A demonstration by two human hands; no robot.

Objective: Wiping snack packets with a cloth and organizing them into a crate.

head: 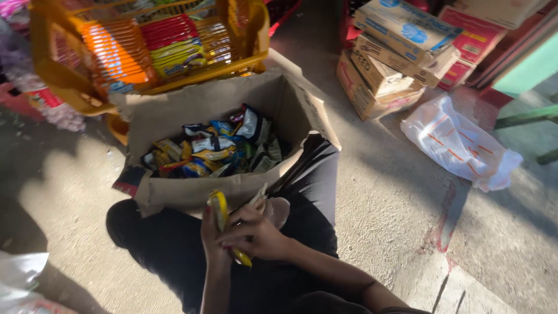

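Both my hands meet over my lap at the lower middle. My left hand (210,232) and my right hand (256,235) together grip a yellow snack packet (220,210), which sticks up between them. A silvery packet (273,209) also shows just beyond my right hand's fingers. Right in front of my knees stands an open cardboard box (174,119) half full of mixed snack packets (212,148) in blue, yellow and silver.
A yellow plastic crate (58,75) with orange and red packet rows stands behind the box. Stacked cardboard cartons (395,55) sit at the upper right. A white plastic bag (459,142) lies on the concrete floor to the right. Another bag shows at the bottom left corner.
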